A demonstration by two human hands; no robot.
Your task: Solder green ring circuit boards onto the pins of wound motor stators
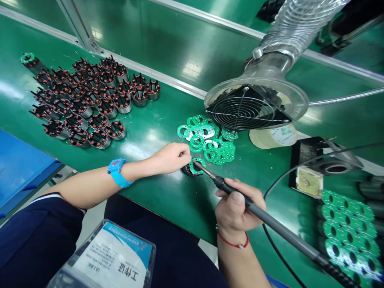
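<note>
My right hand (237, 210) is closed round a black soldering iron (258, 214), whose tip touches a green ring-shaped circuit board on a small motor stator (192, 167) at the middle of the green table. My left hand (171, 157), with a blue wrist strap, pinches at the stator's left edge; what its fingers hold is too small to make out. A loose heap of green ring boards (210, 140) lies just behind the stator.
Many copper-wound stators (87, 104) stand in rows at the left. A fume extractor fan (255, 104) on a clear ribbed hose hangs over the boards. A solder stand with sponge (310, 180) and finished stators with boards (348, 228) sit at the right.
</note>
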